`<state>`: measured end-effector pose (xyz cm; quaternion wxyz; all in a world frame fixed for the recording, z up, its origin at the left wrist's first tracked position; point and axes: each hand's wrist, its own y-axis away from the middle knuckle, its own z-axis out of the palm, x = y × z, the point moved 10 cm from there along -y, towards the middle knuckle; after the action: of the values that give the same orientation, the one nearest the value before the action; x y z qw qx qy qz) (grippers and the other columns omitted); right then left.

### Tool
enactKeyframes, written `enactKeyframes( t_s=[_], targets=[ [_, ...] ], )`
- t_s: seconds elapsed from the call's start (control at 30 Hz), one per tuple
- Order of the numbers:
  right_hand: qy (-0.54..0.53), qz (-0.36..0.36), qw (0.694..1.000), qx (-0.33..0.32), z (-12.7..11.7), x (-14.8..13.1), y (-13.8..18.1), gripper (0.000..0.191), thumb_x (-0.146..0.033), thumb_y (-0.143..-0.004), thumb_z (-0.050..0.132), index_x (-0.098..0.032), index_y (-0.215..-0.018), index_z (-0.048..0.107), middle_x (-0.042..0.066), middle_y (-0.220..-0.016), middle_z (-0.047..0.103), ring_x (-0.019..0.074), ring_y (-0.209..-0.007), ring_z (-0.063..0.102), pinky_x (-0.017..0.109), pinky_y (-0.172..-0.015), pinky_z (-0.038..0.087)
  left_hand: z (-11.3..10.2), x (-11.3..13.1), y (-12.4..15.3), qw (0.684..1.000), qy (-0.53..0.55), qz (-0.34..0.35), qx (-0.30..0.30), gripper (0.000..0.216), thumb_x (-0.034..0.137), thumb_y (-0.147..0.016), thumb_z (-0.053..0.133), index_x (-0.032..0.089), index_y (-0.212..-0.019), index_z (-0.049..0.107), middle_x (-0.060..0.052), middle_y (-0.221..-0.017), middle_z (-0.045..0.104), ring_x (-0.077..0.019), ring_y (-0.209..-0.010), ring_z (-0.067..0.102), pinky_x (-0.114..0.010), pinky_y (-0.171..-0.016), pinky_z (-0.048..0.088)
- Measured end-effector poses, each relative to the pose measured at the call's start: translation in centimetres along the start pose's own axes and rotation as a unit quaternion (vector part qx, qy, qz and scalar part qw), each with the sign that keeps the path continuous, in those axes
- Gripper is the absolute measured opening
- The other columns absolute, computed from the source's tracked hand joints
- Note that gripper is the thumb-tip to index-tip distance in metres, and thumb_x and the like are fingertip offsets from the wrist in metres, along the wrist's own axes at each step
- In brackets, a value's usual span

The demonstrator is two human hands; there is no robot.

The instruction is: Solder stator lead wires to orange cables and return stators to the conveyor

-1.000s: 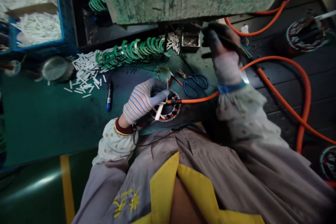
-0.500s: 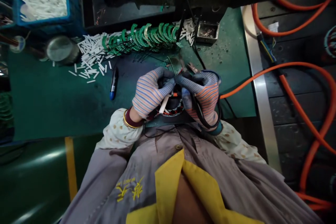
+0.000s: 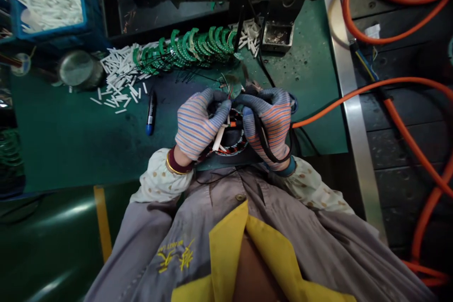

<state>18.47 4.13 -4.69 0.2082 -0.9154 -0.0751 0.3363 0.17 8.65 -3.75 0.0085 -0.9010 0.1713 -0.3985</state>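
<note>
"How do the fingers stand?"

"Clenched. The left hand (image 3: 200, 123) and right hand (image 3: 271, 125), both in striped knit gloves, close from either side, their fingers (image 3: 221, 112) curled tightly over a wound motor stator (image 3: 229, 150)."

"Where is the stator?"

"Directly under the fingers, near the front edge of the green tabletop (image 3: 71, 146). The two hands cover most of it, leaving only part of its colored windings in view. A white sleeve (image 3: 218, 138) sticks out between the hands, and a black wire (image 3: 264, 139) lies across the right glove."

"What crowds the hands?"

"An orange cable (image 3: 318, 115) runs in from the right and passes behind the right hand. Just left of the left hand lies a blue-capped marker pen (image 3: 150, 113). Farther out, beyond the fingers, are a heap of white tubes (image 3: 118, 78), a row of green coiled bundles (image 3: 187, 47), and a small metal tray (image 3: 278, 37). A blue crate (image 3: 46, 4) sits well off to the left."
</note>
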Motion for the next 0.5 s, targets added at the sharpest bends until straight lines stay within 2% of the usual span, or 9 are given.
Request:
enactKeyframes(
  t_s=[0.1, 0.17, 0.23, 0.33, 0.37, 0.43, 0.5],
  targets=[
    [0.016, -0.009, 0.996, -0.085, 1.3, 0.1, -0.7, 0.029, -0.043, -0.11, 0.071, -0.03, -0.126, 0.091, 0.016, -0.113, 0.079, 0.0402, -0.115, 0.07, 0.063, -0.105, 0.063, -0.6, 1.7, 0.0, 0.988, -0.139, 0.061, 0.043, 0.014, 0.038, -0.12, 0.076, 0.027, -0.121, 0.085, -0.012, -0.131, 0.084, -0.0419, -0.13, 0.074, -0.067, -0.12, 0.061],
    [0.021, -0.009, 0.99, -0.141, 2.5, 0.5, -0.6, 0.024, -0.044, -0.107, 0.076, -0.032, -0.123, 0.091, 0.014, -0.112, 0.079, 0.0402, -0.118, 0.069, 0.063, -0.111, 0.061, -0.2, 1.9, -0.4, 0.981, -0.173, 0.084, 0.028, 0.012, 0.039, -0.119, 0.078, 0.028, -0.122, 0.084, -0.013, -0.148, 0.081, -0.0441, -0.142, 0.068, -0.069, -0.125, 0.057],
    [0.01, -0.003, 0.995, -0.103, 2.2, 1.2, 0.1, 0.025, -0.043, -0.107, 0.074, -0.034, -0.123, 0.091, 0.013, -0.114, 0.078, 0.0381, -0.119, 0.069, 0.059, -0.11, 0.06, 0.4, 1.6, -1.0, 0.983, -0.157, 0.098, 0.005, 0.013, 0.039, -0.121, 0.075, 0.027, -0.123, 0.081, -0.014, -0.154, 0.078, -0.0421, -0.143, 0.068, -0.067, -0.126, 0.058],
    [-0.055, -0.022, 0.998, 0.039, 0.3, 2.2, 3.0, 0.03, -0.05, -0.11, 0.067, -0.037, -0.119, 0.093, 0.009, -0.103, 0.074, 0.0331, -0.101, 0.07, 0.05, -0.092, 0.058, 0.6, 0.6, -1.8, 0.985, -0.141, 0.094, -0.022, 0.013, 0.036, -0.121, 0.073, 0.025, -0.127, 0.075, -0.016, -0.152, 0.077, -0.0393, -0.139, 0.071, -0.064, -0.125, 0.06],
    [-0.078, -0.034, 0.994, 0.066, -0.1, 2.5, 4.2, 0.032, -0.054, -0.11, 0.065, -0.039, -0.115, 0.093, 0.008, -0.096, 0.072, 0.032, -0.094, 0.07, 0.049, -0.086, 0.056, 0.7, 0.3, -2.0, 0.985, -0.143, 0.088, -0.036, 0.013, 0.037, -0.12, 0.074, 0.026, -0.126, 0.074, -0.016, -0.152, 0.076, -0.0395, -0.139, 0.071, -0.063, -0.124, 0.06],
    [-0.092, -0.038, 0.993, 0.056, 0.1, 3.1, 6.1, 0.036, -0.061, -0.109, 0.062, -0.042, -0.109, 0.092, 0.007, -0.088, 0.071, 0.0319, -0.087, 0.071, 0.049, -0.082, 0.058, 0.7, -0.1, -2.4, 0.984, -0.149, 0.069, -0.066, 0.013, 0.04, -0.118, 0.076, 0.028, -0.122, 0.073, -0.015, -0.151, 0.075, -0.0403, -0.138, 0.071, -0.063, -0.122, 0.061],
    [-0.07, -0.014, 0.997, -0.001, 1.2, 4.0, 7.2, 0.038, -0.064, -0.11, 0.059, -0.044, -0.105, 0.091, 0.008, -0.086, 0.073, 0.0337, -0.089, 0.074, 0.052, -0.085, 0.062, 0.6, -0.1, -2.6, 0.983, -0.154, 0.05, -0.086, 0.012, 0.042, -0.117, 0.075, 0.03, -0.118, 0.073, -0.014, -0.148, 0.075, -0.0406, -0.136, 0.071, -0.064, -0.12, 0.062]
  ],
)
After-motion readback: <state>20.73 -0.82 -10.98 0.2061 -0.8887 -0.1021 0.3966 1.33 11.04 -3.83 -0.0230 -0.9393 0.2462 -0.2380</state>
